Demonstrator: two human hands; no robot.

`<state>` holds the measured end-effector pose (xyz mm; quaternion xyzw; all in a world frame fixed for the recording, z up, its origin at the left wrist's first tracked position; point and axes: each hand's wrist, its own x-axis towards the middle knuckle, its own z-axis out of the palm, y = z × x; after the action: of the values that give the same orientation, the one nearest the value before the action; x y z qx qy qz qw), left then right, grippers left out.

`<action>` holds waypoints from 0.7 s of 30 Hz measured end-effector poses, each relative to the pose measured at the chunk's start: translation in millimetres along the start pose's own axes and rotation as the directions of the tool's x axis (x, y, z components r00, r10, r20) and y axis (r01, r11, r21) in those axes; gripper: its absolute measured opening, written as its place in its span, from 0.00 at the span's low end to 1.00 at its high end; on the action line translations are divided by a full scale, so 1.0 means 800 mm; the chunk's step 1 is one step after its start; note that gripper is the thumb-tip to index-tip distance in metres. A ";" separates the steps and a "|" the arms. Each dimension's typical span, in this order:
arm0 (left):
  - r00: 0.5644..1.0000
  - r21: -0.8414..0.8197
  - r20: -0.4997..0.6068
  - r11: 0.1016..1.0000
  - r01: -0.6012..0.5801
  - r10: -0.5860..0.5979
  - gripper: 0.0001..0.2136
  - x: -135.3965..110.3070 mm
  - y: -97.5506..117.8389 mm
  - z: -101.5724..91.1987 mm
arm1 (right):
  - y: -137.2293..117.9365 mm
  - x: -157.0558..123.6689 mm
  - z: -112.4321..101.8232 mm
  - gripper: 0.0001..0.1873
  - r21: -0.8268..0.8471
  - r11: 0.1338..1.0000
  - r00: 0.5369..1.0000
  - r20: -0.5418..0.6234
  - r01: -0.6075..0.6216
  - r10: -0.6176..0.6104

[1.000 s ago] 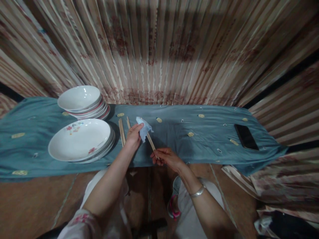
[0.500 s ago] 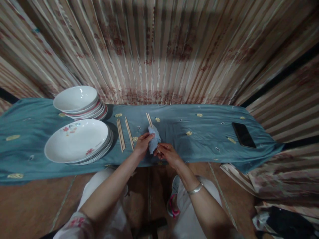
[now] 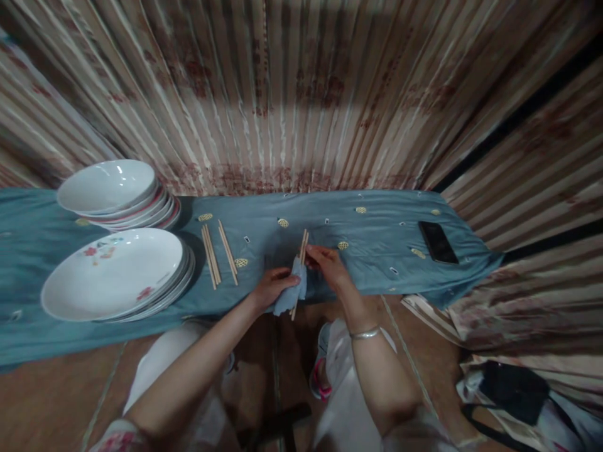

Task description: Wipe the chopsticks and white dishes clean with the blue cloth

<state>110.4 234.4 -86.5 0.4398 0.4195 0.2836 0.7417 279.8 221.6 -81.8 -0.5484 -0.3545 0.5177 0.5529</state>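
My left hand (image 3: 276, 286) is closed on a light blue cloth (image 3: 293, 294), which wraps the middle of a pair of wooden chopsticks (image 3: 304, 243). The chopsticks' upper ends stick out above the cloth, and a lower tip shows beneath it. With its fingers pinched near the upper ends, my right hand (image 3: 326, 260) grips the chopsticks. Left of my hands, more wooden chopsticks lie on the tablecloth in two groups, one group (image 3: 211, 257) beside the other (image 3: 228, 252).
A stack of white plates (image 3: 113, 273) with flower prints stands at the left, and a stack of white bowls (image 3: 110, 188) behind it. On the right of the blue-green tablecloth (image 3: 367, 270) lies a black phone (image 3: 438, 242). A pleated curtain (image 3: 282, 125) hangs behind the table.
My right hand has moved from the chopsticks' lower end up to their upper end. The chopsticks now lean the other way, with the cloth lower along them. The view has shifted right.
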 end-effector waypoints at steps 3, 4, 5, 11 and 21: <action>0.998 0.037 0.049 0.999 0.031 -0.033 0.13 -0.003 -0.002 0.004 | 0.000 0.001 0.005 0.18 0.036 0.999 0.999 0.042 -0.022 0.020; 0.998 0.039 0.053 0.999 0.034 -0.036 0.13 -0.003 -0.002 0.005 | 0.000 0.001 0.006 0.17 0.039 0.999 0.999 0.042 -0.017 0.016; 0.998 0.038 0.053 0.999 0.033 -0.035 0.13 -0.003 -0.002 0.005 | 0.000 0.002 0.005 0.17 0.039 0.999 0.999 0.038 -0.011 0.010; 0.994 0.054 0.073 0.996 0.077 -0.080 0.12 -0.006 -0.004 0.009 | -0.002 0.013 -0.009 0.15 0.041 0.998 0.996 -0.077 0.042 -0.039; 0.984 0.059 0.094 0.988 0.144 -0.149 0.11 -0.012 -0.011 0.012 | -0.003 0.031 -0.031 0.15 0.068 0.995 0.980 -0.192 0.067 -0.052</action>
<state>114.6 218.3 -88.2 0.4404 0.4211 0.1951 0.7686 309.6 239.6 -87.1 -0.5635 -0.2969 0.4590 0.6194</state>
